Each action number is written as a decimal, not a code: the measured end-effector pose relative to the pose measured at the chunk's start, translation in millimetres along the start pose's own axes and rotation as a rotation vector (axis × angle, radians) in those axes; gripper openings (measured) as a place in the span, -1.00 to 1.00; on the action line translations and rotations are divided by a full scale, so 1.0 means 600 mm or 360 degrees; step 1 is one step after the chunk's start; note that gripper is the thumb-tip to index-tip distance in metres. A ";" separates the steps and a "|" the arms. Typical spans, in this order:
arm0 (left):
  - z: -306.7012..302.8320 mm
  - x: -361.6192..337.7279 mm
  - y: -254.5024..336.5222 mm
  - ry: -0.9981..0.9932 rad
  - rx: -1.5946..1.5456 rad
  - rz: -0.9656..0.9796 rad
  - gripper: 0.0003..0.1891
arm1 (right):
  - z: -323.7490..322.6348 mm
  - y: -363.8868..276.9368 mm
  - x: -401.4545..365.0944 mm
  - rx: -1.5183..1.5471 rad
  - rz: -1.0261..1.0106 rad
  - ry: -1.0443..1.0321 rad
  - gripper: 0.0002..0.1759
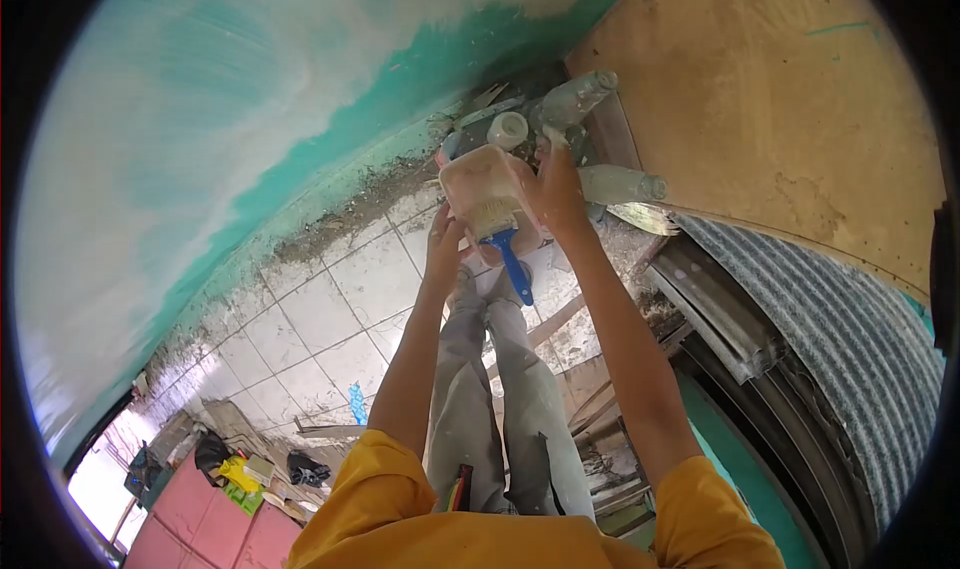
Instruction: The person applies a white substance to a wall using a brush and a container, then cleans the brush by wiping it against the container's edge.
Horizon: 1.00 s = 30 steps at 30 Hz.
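Observation:
A pale pink plastic tub (464, 175) is held out low in front of me, above the tiled floor. My left hand (443, 246) is closed on its left rim. My right hand (556, 191) grips the right side, its fingertips close to the glass bottles. Inside the tub rests a wide paintbrush (511, 266), its blue handle sticking out over the near edge and its pale bristles against the bottom. Just beyond the tub stands a small white container (508, 130). One clear bottle (575, 101) leans behind my right hand, and another bottle (622, 185) lies to the right.
A partly painted teal and whitish wall (300, 99) rises at the left, with debris along its foot. A plywood panel (760, 99) and corrugated sheet (820, 319) take up the right side. Wooden pieces lie near my legs. Bags and a pink surface (200, 514) are at lower left.

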<state>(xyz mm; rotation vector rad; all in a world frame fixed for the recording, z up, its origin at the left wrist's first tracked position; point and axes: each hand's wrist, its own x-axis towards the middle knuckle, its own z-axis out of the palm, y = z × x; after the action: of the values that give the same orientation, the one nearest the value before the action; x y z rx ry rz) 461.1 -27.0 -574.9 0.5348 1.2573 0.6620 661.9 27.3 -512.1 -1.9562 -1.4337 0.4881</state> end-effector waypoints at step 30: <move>0.018 -0.039 0.004 -0.0054 -0.0108 -0.0105 -0.32 | -0.158 0.067 -0.168 -0.0140 -0.0173 -0.0533 -0.59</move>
<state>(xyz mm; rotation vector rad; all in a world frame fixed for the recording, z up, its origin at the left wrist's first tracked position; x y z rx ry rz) 467.3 -42.4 -554.5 0.4452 1.2114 0.6357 717.0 -101.8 -480.1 -1.9160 -1.7851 0.7406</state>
